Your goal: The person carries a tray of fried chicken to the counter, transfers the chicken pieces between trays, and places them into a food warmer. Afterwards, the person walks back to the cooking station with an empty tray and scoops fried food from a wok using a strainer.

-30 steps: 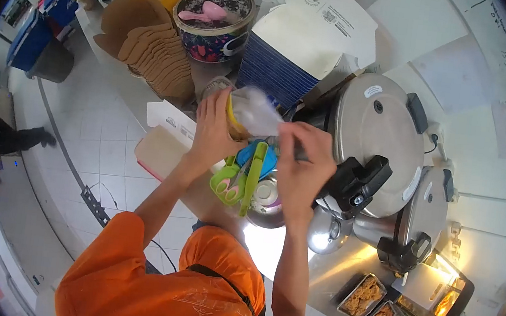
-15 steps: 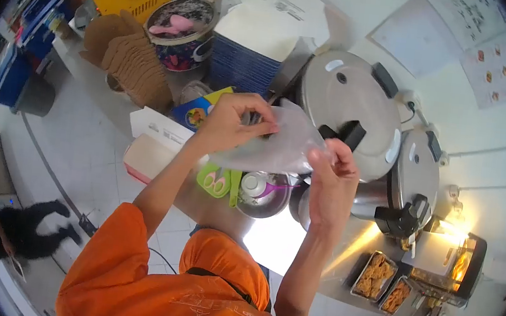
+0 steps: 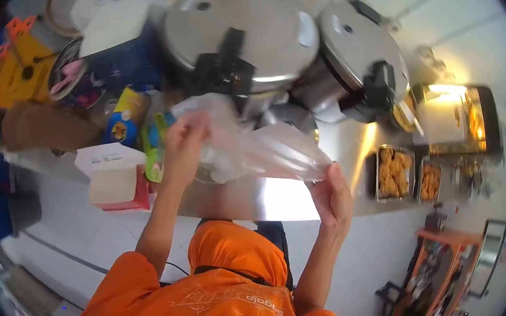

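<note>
The left hand (image 3: 187, 141) and right hand (image 3: 334, 195) are wider apart than half a second ago, each pinching an end of a translucent plastic bag (image 3: 254, 149) in front of the big cooker (image 3: 243, 29). Right of the cooker, metal trays (image 3: 394, 201) hold fried pieces (image 3: 394, 171); left of it, a patterned pot (image 3: 87, 99) holds a pink scoop (image 3: 67, 76). Blur obscures the bag's opening.
</note>
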`<state>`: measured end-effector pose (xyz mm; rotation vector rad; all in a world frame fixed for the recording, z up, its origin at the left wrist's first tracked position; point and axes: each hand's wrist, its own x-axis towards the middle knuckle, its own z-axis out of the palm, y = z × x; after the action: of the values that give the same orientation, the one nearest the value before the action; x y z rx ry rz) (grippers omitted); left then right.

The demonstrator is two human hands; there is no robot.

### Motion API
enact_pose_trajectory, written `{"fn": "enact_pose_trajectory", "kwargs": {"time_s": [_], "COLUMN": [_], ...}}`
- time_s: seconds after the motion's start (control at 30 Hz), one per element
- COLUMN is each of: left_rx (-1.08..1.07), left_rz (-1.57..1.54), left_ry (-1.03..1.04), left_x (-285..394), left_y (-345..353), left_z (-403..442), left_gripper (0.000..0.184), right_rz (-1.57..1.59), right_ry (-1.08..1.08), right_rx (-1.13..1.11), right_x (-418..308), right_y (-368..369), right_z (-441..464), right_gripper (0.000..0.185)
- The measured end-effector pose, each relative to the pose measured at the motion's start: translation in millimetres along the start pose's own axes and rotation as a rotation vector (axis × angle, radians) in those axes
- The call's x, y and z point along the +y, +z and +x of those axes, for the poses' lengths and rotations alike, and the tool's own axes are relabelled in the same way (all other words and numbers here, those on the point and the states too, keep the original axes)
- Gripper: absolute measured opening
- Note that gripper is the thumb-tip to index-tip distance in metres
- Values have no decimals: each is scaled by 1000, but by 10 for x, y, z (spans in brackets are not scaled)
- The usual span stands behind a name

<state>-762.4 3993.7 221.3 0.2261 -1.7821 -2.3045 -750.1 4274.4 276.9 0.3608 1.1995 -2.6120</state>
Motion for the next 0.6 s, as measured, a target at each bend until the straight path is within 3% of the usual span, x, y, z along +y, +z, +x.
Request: {"fn": "enact_pose_trajectory", "kwargs": {"time_s": [0.07, 0.13, 0.17, 0.2, 0.23, 0.27, 0.33, 0.37, 0.43, 0.5, 0.57, 0.6], "left_rx": [-31, 211, 184, 203, 224, 203, 173, 175, -32, -326, -353, -425], "left_rz": [-147, -72, -62, -157, -252, -242, 444, 446, 818, 615, 523, 462], "left_ry": [-36, -123, -134, -91, -44, -43, -11, -7, -107, -262, 179, 130], "left_x": [-313, -628, -843, -1075, -1182, -1160, -1111, -1169, -1229, -1194, -1154, -1167], "left_y": [38, 49, -7, -75, -56, 44, 386, 523, 726, 1309, 2299, 2764], "left_z": [-157, -467, -656, -856, -1047, -1239, -1676, -1897, -2243, -2120, -1908, -1814], "left_gripper": [26, 37, 37, 44, 52, 52, 65, 65, 72, 69, 60, 50], "right_rz": [29, 26, 7, -10, -38, -17, 12, 19, 40, 61, -117, -105], "right_ry": [46, 28, -9, -43, -53, -63, -91, -75, -65, -65, 43, 47], "right_rx": [138, 193, 304, 409, 477, 485, 427, 425, 431, 418, 256, 261], "right_x": [-30, 6, 32, 6, -85, -109, -210, -260, -422, -584, -675, -729], "right_y": [-394, -948, -1205, -1399, -1497, -1653, -2072, -2292, -2516, -2688, -2846, -2940], "right_z": [-42, -80, -100, -149, -240, -323, -489, -548, -699, -760, -862, -892], "right_gripper": [8, 11, 14, 18, 33, 33, 44, 42, 38, 35, 23, 23]}}
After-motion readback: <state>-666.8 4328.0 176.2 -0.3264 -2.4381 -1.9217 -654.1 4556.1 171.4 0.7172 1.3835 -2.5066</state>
